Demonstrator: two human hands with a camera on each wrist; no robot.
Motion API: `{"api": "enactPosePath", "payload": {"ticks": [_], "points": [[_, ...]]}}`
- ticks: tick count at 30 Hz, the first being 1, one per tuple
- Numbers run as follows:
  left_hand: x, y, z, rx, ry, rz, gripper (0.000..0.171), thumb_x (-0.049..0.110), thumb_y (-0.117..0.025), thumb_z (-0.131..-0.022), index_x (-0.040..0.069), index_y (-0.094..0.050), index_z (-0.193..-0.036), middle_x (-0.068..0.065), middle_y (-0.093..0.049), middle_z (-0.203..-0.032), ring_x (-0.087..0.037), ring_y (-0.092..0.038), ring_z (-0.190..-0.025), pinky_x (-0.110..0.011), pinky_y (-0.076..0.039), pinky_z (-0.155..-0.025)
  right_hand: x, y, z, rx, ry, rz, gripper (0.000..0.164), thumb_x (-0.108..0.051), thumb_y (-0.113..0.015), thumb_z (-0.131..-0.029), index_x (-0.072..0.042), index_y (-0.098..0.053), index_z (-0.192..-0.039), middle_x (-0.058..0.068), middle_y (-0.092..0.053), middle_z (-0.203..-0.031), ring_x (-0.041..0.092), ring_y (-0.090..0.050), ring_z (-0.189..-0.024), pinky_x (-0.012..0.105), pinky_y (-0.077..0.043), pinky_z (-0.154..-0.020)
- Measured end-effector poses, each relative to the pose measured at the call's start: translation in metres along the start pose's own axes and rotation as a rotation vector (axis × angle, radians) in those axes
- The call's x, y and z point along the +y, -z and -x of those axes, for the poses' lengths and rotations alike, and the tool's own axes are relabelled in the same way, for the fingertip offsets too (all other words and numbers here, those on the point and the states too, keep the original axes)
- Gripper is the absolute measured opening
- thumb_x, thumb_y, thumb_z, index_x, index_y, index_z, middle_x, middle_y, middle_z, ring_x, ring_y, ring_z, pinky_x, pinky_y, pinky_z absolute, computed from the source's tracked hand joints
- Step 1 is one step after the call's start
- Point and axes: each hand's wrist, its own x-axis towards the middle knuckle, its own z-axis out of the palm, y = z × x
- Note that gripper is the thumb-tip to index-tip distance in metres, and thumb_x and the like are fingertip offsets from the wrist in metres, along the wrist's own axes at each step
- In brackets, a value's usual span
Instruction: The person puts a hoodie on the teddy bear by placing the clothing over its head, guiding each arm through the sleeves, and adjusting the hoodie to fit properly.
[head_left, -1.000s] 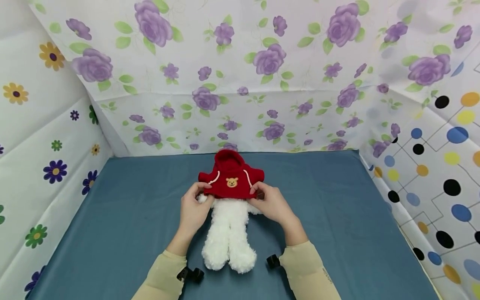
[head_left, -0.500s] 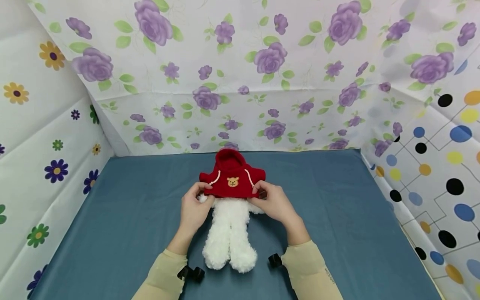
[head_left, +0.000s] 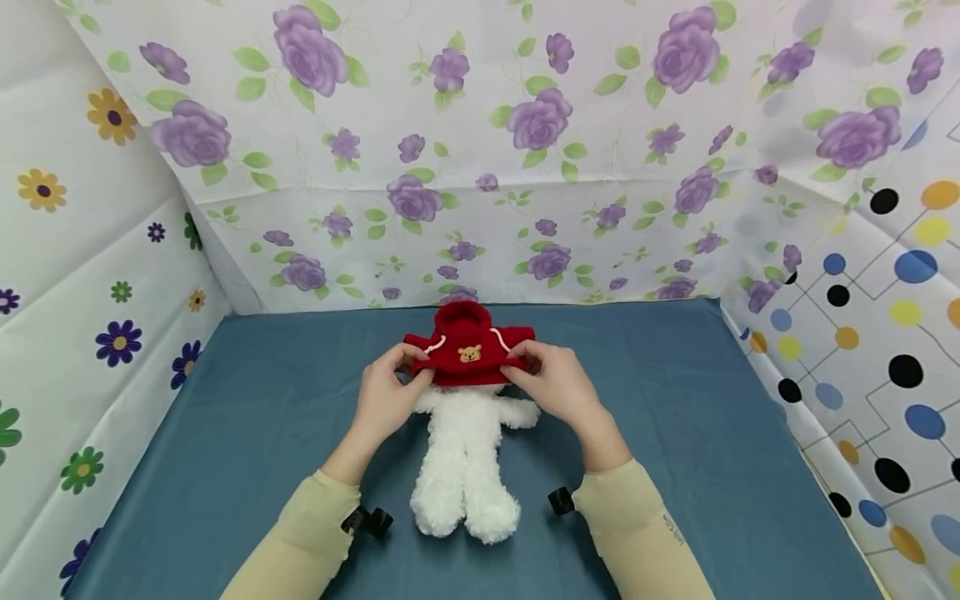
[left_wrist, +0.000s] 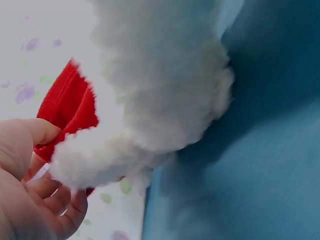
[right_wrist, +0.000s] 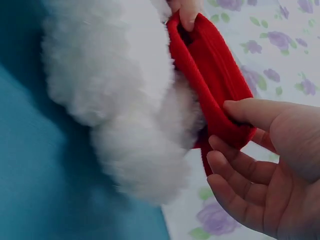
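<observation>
1. Two hands are at work, and both are gripping: the left hand (head_left: 384, 393) pinches one lower corner of a red hoodie (head_left: 467, 329), and the right hand (head_left: 561, 385) pinches the other.
2. One hoodie, with one hood, two short sleeves, two white drawstrings (head_left: 437, 342) and one bear-face patch (head_left: 469, 354), is held between the hands at the upper end of the toy.
3. One white plush toy (head_left: 465, 450) lies on the cloth, feet toward the person; two legs and two arms show, while the hoodie hides its head end in the head view.
4. One hem opening gapes toward the toy in the right wrist view, the right thumb (right_wrist: 250, 111) inside its edge and the other fingers outside.
5. Two beige cuffs (head_left: 315, 525) and two black wrist devices (head_left: 367, 522) flank the toy's legs, apart from them.
6. Three printed sheets form the surround: purple roses (head_left: 412, 198) at the back, daisies (head_left: 118, 343) on the left, coloured dots (head_left: 906, 371) on the right.
7. One blue cloth (head_left: 720, 450) spreads broadly beyond both forearms to the side sheets; at the far edge room is tight, the hood reaching the line where cloth meets back sheet in the head view.
</observation>
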Motion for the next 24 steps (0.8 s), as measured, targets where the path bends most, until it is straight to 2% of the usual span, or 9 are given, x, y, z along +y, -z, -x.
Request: {"api": "enactPosePath", "payload": {"ticks": [4,10,17,20,24], "points": [[0.010,0.010,-0.017,-0.067,0.006,-0.065,0.009,0.010,-0.076,-0.098,0.010,-0.071,-0.106,-0.005,-0.074,-0.097,-0.023,-0.068,-0.089,-0.039,-0.055,-0.078,-0.009,0.015,-0.014,-0.045,-0.022,0.005,0.013,-0.023,-0.079,-0.100,-0.017,-0.070,-0.106,-0.002,-0.069,-0.086,0.019,-0.060,-0.072,0.038,-0.051,-0.066],[0.021,0.016,-0.045,-0.149,0.019,-0.172,0.013,0.010,-0.079,-0.096,0.011,-0.066,-0.097,-0.005,-0.073,-0.089,-0.024,-0.065,-0.079,-0.040,-0.052,-0.071,-0.014,0.026,-0.040,-0.075,-0.072,0.067,0.018,-0.020,-0.079,-0.098,-0.015,-0.061,-0.098,0.003,-0.061,-0.077,0.021,-0.050,-0.064,0.038,-0.043,-0.063],[0.022,0.011,-0.075,-0.232,0.054,-0.215,0.027,0.010,-0.085,-0.092,0.011,-0.058,-0.088,-0.006,-0.066,-0.084,-0.023,-0.058,-0.073,-0.037,-0.048,-0.066,-0.007,0.021,-0.067,-0.005,-0.037,0.113,0.030,-0.016,-0.080,-0.097,-0.013,-0.053,-0.086,0.001,-0.043,-0.068,0.017,-0.034,-0.058,0.037,-0.036,-0.061],[0.019,0.008,-0.084,-0.258,0.063,-0.212,0.029,0.008,-0.086,-0.091,0.010,-0.057,-0.090,-0.008,-0.065,-0.088,-0.025,-0.059,-0.077,-0.038,-0.048,-0.069,-0.001,0.016,-0.073,0.049,-0.033,0.104,0.032,-0.015,-0.082,-0.096,-0.014,-0.052,-0.084,0.000,-0.045,-0.067,0.016,-0.032,-0.057,0.036,-0.035,-0.059],[0.008,0.002,-0.093,-0.261,0.082,-0.198,0.028,0.004,-0.085,-0.091,0.010,-0.059,-0.097,-0.009,-0.065,-0.093,-0.027,-0.059,-0.081,-0.039,-0.050,-0.074,0.009,0.007,-0.079,0.128,-0.031,0.086,0.034,-0.014,-0.084,-0.094,-0.015,-0.053,-0.082,0.002,-0.052,-0.065,0.017,-0.039,-0.053,0.034,-0.036,-0.056]]}}
